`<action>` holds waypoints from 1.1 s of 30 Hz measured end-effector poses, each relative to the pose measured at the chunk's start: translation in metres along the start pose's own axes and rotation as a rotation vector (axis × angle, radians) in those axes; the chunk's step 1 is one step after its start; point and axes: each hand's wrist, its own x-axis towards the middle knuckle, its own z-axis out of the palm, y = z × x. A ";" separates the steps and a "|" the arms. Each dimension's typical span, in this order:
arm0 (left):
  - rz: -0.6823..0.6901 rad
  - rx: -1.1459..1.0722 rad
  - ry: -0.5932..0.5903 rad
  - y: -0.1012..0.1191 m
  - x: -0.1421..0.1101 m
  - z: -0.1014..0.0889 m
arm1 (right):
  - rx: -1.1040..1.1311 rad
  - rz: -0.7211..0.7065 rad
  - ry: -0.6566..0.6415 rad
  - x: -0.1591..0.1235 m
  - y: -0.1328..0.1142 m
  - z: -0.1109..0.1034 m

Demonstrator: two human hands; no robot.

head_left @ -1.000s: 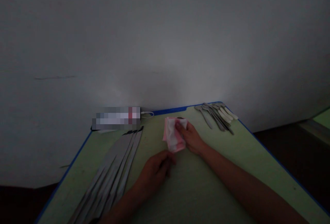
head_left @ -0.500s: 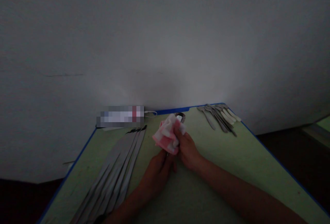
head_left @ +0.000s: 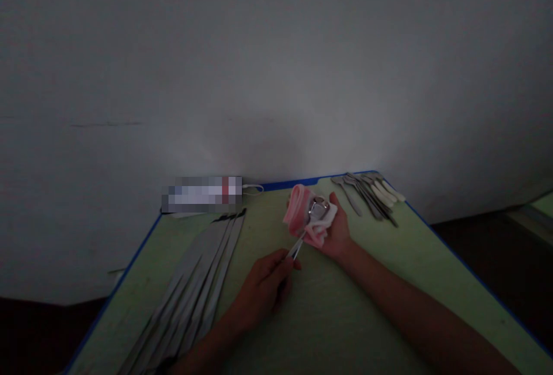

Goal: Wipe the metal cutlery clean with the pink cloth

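My left hand (head_left: 270, 277) pinches the handle of a shiny metal spoon (head_left: 318, 208), whose bowl points up and away from me. A pink and white cloth (head_left: 297, 212) lies around and beneath the bowl. My right hand (head_left: 339, 228) cups that cloth from the right and below, with the thumb up at its right side. Its other fingers are mostly hidden behind the cloth. Both hands are over the middle of the green table (head_left: 380, 283).
Several grey strips with black ends (head_left: 203, 260) lie along the table's left side. A pile of metal cutlery (head_left: 367, 199), some with white handles (head_left: 384, 190), rests at the back right. A blurred-out box (head_left: 203, 195) with a white cord (head_left: 254, 188) stands back left against the wall (head_left: 276, 75).
My right hand has shifted right and turned, so the cloth has opened out and the spoon's bowl shows in it. My left hand still holds the handle, more of which is visible.
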 end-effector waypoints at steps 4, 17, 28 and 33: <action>0.020 0.005 0.096 0.000 0.000 0.002 | -0.025 0.050 -0.061 0.000 0.003 0.001; 0.023 0.247 0.112 0.012 -0.001 0.004 | -0.031 -0.070 0.064 0.007 -0.005 -0.005; 0.104 0.240 0.314 0.010 0.000 0.001 | -0.085 -0.060 -0.082 0.007 0.001 -0.002; 0.079 0.341 0.221 0.012 0.001 -0.001 | -0.095 -0.074 -0.054 0.014 0.000 -0.007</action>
